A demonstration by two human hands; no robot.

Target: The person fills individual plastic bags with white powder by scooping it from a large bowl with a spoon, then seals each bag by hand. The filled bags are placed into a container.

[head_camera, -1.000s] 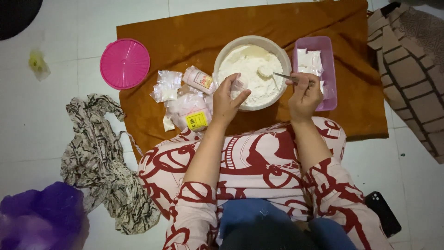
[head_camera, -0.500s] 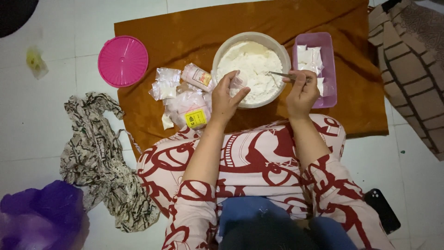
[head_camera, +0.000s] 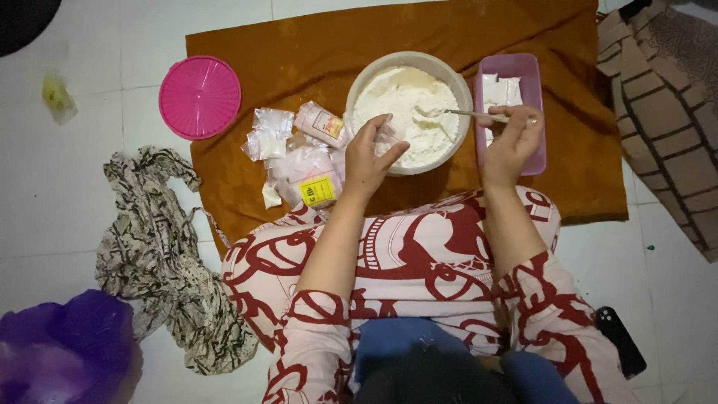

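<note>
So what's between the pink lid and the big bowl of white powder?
In the head view, a heap of small clear packets lies on the brown cloth between the pink lid and the bowl.

Left arm: bare from the elbow down, reaching forward from the lap, bent a little at the elbow.
Left hand (head_camera: 372,153): fingers curled in, thumb and fingertips close together, pinching something small and see-through.
Right arm: stretched forward, sleeve pushed up, wrist straight.
Right hand (head_camera: 511,142): closed in a tight grip around a thin handle, knuckles up, held just right of the left hand.
</note>
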